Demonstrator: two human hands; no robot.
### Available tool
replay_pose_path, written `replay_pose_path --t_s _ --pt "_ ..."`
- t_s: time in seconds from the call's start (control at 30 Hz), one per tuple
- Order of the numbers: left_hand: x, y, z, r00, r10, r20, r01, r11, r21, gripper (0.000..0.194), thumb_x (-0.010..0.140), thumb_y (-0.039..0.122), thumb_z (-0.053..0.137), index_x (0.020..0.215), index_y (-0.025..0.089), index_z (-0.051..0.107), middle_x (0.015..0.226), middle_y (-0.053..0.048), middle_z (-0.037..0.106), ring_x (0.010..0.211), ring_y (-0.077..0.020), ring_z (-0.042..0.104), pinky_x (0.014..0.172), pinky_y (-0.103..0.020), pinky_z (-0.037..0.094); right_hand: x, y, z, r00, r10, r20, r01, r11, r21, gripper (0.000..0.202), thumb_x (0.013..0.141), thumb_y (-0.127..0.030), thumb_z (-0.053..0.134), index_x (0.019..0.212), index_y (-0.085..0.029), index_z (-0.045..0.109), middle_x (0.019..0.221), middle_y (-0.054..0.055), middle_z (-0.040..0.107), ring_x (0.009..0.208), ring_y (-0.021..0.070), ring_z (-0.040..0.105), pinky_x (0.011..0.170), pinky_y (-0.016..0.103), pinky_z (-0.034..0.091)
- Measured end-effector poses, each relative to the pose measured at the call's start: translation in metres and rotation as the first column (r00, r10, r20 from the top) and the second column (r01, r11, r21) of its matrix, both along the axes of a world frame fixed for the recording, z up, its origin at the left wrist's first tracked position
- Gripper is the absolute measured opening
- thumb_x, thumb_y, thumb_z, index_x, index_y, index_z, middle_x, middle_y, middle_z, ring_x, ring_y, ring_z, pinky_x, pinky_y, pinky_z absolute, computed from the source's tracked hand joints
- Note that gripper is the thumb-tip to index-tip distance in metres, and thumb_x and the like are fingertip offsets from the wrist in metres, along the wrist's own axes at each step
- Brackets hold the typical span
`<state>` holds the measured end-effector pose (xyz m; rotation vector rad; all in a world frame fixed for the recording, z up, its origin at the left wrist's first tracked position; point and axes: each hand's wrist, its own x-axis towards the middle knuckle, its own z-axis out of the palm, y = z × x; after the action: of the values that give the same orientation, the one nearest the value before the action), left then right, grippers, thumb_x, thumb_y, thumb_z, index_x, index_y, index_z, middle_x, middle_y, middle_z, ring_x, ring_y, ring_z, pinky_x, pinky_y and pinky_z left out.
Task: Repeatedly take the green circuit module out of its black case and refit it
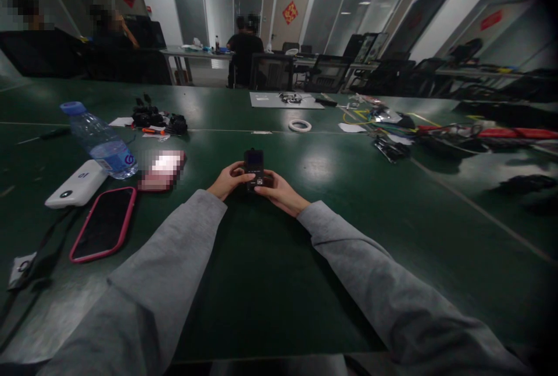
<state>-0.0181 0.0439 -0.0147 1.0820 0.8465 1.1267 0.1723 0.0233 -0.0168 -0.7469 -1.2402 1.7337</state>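
A small black device [254,162] with a dark screen stands upright at the middle of the green table [279,283]. My left hand [228,181] grips its left side, the thumb across the front below the screen. On the other side, my right hand [281,191] holds the lower right part, with its thumb near the bottom edge. The fingers behind the device are partly hidden.
At the left are a water bottle [102,146], a white power bank [77,185] with a cable, a pink-edged phone [104,225] and a pinkish blurred item [162,172]. Farther off lie a white ring [300,125], black parts [152,117] and wires [392,123]. People sit beyond.
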Motion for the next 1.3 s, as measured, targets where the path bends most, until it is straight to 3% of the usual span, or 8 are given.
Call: replay_pose_path --t_s 0.5,0.8,1.1,1.3 --pt "0.0 0.002 -0.002 0.998 -0.005 -0.068 0.008 0.999 0.042 0.06 0.061 0.03 0.082 0.113 0.014 0.057 0.095 -0.007 0.065 0.091 -0.0196 0.062 0.086 -0.038 0.045 -0.008 -0.007 0.002 0.978 -0.109 0.177 0.087 0.988 0.128 0.074 0.061 -0.028 0.085 0.121 -0.02 0.042 0.122 0.009 0.057 0.114 0.0204 0.057 0.108 0.043 0.04" --pt "0.0 0.002 -0.002 0.997 -0.003 -0.08 0.006 0.999 0.047 0.061 0.059 0.031 0.083 0.112 0.014 0.057 0.091 -0.006 0.066 0.088 -0.0189 0.062 0.085 -0.037 0.045 -0.01 -0.009 0.001 0.973 -0.139 0.186 0.113 0.983 0.147 0.07 0.063 -0.034 0.083 0.12 -0.021 0.043 0.124 0.009 0.055 0.116 0.0205 0.056 0.107 0.042 0.04" --pt "0.001 -0.001 0.003 0.998 -0.019 -0.054 0.019 1.0 0.004 0.059 0.06 0.029 0.083 0.111 0.014 0.058 0.095 -0.007 0.065 0.091 -0.0195 0.062 0.087 -0.039 0.045 -0.009 -0.008 0.002 0.974 -0.131 0.182 0.109 0.986 0.129 0.071 0.062 -0.033 0.083 0.12 -0.02 0.043 0.121 0.009 0.057 0.112 0.0197 0.058 0.106 0.042 0.042" --pt "0.001 0.001 0.0 0.999 -0.021 -0.03 0.021 1.0 -0.001 0.059 0.06 0.029 0.082 0.112 0.015 0.057 0.095 -0.006 0.064 0.091 -0.0189 0.062 0.086 -0.037 0.045 -0.01 -0.008 0.005 0.986 -0.108 0.126 0.102 0.993 0.057 0.061 0.069 -0.039 0.079 0.116 -0.021 0.046 0.114 0.007 0.058 0.109 0.0203 0.058 0.098 0.041 0.049"
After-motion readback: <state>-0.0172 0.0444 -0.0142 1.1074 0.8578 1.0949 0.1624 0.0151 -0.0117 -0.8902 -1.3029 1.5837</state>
